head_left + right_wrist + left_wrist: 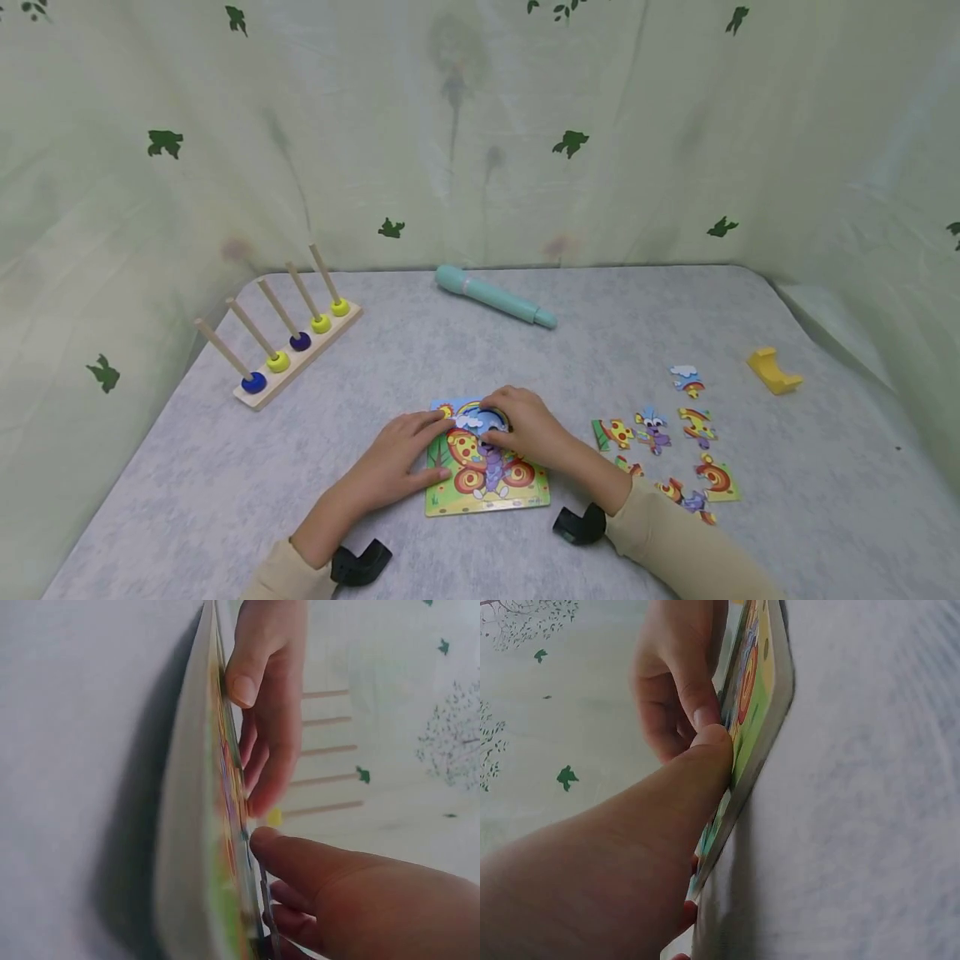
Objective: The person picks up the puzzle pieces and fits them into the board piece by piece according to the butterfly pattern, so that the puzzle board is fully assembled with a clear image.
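Note:
A square picture puzzle board (487,507) lies flat on the table, showing a butterfly under a rainbow. My left hand (405,458) rests on its left side, thumb on the lower part and fingertips near the upper left. Over the upper right of the board, my right hand (528,427) pinches a thin puzzle piece (267,896) between thumb and fingers. In the right wrist view this piece stands tilted just off the board's face. Its picture side is partly hidden by the fingers in the head view.
Several loose puzzle pieces (652,432) lie right of the board, some beside the right forearm. Back left stands a wooden peg stand (303,360) with blue and yellow beads. A teal pen-shaped object (495,296) lies at the back. Far right is a yellow curved block (774,372).

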Motion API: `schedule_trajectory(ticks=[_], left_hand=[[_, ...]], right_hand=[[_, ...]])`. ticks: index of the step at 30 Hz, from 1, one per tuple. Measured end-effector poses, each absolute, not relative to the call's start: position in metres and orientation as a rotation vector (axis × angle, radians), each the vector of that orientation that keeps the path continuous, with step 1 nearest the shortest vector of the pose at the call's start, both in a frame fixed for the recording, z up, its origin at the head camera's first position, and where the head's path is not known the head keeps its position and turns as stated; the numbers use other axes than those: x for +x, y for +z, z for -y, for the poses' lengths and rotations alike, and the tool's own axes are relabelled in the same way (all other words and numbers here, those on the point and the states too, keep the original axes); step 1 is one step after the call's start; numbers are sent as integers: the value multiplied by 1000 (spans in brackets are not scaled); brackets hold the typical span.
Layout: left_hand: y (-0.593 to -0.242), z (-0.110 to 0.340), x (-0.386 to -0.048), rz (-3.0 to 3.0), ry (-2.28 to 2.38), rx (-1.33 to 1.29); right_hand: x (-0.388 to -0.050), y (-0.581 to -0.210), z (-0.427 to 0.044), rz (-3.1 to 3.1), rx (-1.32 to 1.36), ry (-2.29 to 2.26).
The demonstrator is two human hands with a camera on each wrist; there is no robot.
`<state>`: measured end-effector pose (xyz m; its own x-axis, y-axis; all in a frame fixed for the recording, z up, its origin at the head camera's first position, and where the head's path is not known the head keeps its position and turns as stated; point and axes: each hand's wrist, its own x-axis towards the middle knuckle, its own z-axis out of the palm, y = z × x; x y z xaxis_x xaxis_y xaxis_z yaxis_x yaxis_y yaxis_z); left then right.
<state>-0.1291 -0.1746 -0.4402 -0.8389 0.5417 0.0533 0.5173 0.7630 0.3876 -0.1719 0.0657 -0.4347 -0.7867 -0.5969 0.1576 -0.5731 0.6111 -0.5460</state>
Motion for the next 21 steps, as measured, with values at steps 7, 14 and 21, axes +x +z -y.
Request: schedule_trajectory(ticks=[7,14,21], left_hand=[[-438,171,-127,-2904,535,859],[-437,168,-129,-2918,448,877],[-434,164,-133,-2969,390,923]], right_hand=[[-177,-439,-57,-2834,-1042,-848],[-178,-438,-51,-2840,-978,-821],[-183,-437,-58,-2743,-996,-853]])
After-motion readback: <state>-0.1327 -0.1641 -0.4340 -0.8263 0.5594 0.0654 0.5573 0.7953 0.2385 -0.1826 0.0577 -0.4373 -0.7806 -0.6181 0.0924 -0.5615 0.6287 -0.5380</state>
